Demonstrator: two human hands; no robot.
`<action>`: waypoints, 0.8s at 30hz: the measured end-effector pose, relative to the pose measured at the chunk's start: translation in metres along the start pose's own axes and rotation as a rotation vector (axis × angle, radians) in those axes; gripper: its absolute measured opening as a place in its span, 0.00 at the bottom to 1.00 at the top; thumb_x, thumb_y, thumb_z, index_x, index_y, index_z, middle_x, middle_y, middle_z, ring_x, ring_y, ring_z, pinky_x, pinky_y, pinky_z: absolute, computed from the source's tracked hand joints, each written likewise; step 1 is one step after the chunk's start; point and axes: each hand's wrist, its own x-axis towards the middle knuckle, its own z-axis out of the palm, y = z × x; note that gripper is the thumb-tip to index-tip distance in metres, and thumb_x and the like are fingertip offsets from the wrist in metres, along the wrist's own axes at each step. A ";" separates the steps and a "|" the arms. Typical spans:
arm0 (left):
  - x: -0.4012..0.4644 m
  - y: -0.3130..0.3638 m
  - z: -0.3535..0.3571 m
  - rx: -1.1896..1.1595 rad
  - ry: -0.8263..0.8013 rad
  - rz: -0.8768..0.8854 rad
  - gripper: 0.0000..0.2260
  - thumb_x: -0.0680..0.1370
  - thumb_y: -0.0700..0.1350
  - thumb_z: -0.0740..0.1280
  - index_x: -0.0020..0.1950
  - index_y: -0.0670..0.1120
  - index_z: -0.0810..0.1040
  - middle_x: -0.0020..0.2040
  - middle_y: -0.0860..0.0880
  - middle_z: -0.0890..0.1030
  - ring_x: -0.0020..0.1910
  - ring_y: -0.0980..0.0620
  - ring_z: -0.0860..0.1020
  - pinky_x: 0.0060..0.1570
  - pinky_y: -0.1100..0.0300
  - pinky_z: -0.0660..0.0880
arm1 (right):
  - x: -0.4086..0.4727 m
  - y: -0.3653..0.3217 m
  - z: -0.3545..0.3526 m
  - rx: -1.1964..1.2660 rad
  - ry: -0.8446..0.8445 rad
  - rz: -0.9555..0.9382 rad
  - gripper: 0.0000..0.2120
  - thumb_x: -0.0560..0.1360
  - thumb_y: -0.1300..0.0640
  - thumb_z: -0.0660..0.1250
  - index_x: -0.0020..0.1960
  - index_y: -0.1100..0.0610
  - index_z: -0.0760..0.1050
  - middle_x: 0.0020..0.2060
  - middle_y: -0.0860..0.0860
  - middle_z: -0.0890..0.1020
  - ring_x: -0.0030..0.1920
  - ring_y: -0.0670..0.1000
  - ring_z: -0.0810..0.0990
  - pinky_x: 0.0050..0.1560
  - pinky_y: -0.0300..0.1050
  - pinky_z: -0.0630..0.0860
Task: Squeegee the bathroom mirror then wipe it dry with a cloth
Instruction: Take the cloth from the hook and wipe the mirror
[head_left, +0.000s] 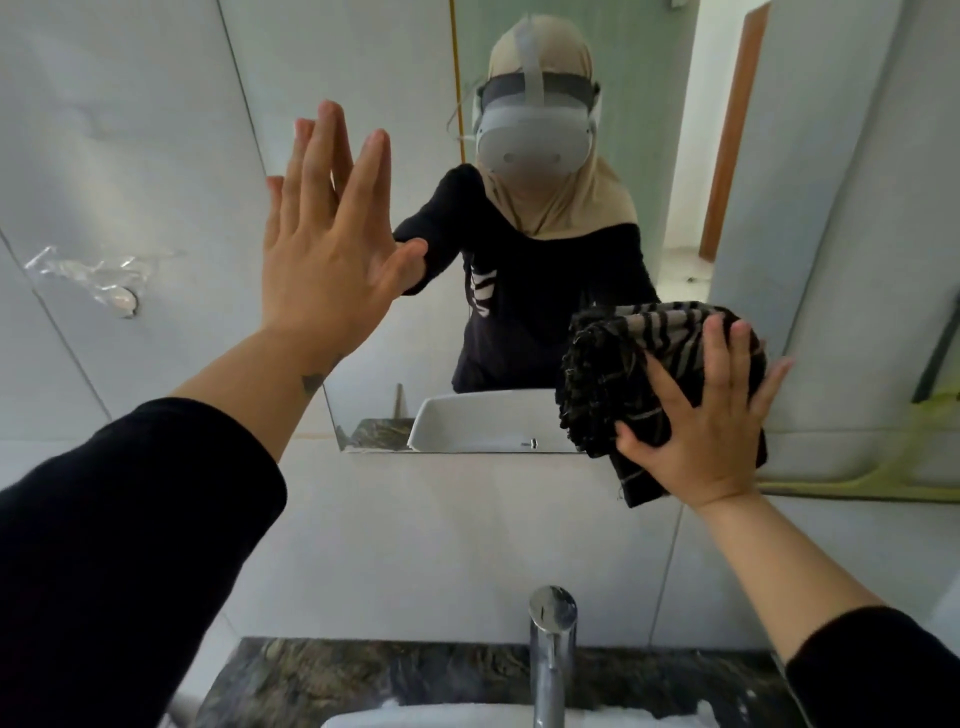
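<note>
The bathroom mirror (363, 78) hangs on the white wall straight ahead, and a person wearing a headset is reflected in it. My left hand (327, 234) is flat and open, its palm laid against the mirror's left edge with fingers pointing up. My right hand (711, 421) presses a bunched dark cloth (613, 379) with grey stripes against the mirror's lower right corner. The fingers are spread over the cloth. No squeegee is in view.
A chrome tap (551, 649) rises below, over a white basin (415, 719) set in a dark marbled counter (363, 675). A torn plastic hook mount (122, 301) sticks to the left wall. A panel with a yellow-green edge (883, 480) lies to the right.
</note>
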 end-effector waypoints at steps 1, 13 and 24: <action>0.000 0.000 0.000 -0.001 0.005 0.008 0.34 0.78 0.60 0.59 0.78 0.53 0.46 0.79 0.44 0.43 0.77 0.46 0.42 0.74 0.46 0.43 | 0.002 -0.007 0.000 0.006 -0.007 -0.007 0.34 0.73 0.34 0.58 0.75 0.41 0.53 0.74 0.60 0.53 0.78 0.56 0.41 0.72 0.67 0.37; -0.041 -0.012 -0.005 -0.197 0.081 -0.082 0.21 0.80 0.51 0.59 0.73 0.56 0.63 0.77 0.46 0.54 0.73 0.46 0.57 0.69 0.52 0.59 | 0.064 -0.130 0.003 0.106 -0.084 -0.484 0.33 0.72 0.36 0.62 0.74 0.44 0.62 0.76 0.56 0.58 0.78 0.56 0.50 0.72 0.71 0.46; -0.146 -0.030 0.000 -0.882 0.030 -0.720 0.14 0.81 0.41 0.61 0.50 0.63 0.69 0.45 0.56 0.79 0.45 0.52 0.81 0.43 0.55 0.81 | 0.101 -0.192 0.007 0.103 -0.063 -0.666 0.37 0.72 0.30 0.57 0.76 0.45 0.58 0.75 0.59 0.58 0.73 0.61 0.59 0.69 0.57 0.57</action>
